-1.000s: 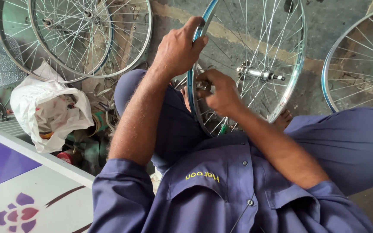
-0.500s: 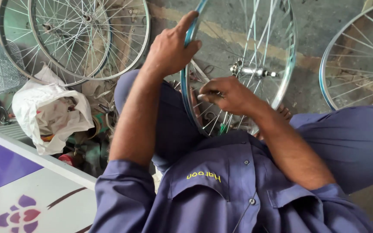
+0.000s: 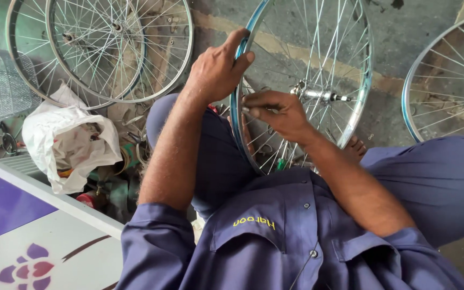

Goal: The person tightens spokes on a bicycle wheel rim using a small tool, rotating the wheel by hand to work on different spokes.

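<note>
Light, stiff blue-rimmed wheel (image 3: 358,70) upright at centre between the knees, best gripped at the rim: left hand (image 3: 216,70) wrapped there, right hand (image 3: 275,113) pinching a thin, bendable spoke.

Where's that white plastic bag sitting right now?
In the head view, the white plastic bag lies on the floor at the left, below two leaning wheels and beside the person's left arm.

The wheel rim (image 3: 365,80) is glossy bluish metal, its spokes (image 3: 328,48) thin bright wire, the floor (image 3: 404,43) rough concrete.
</note>
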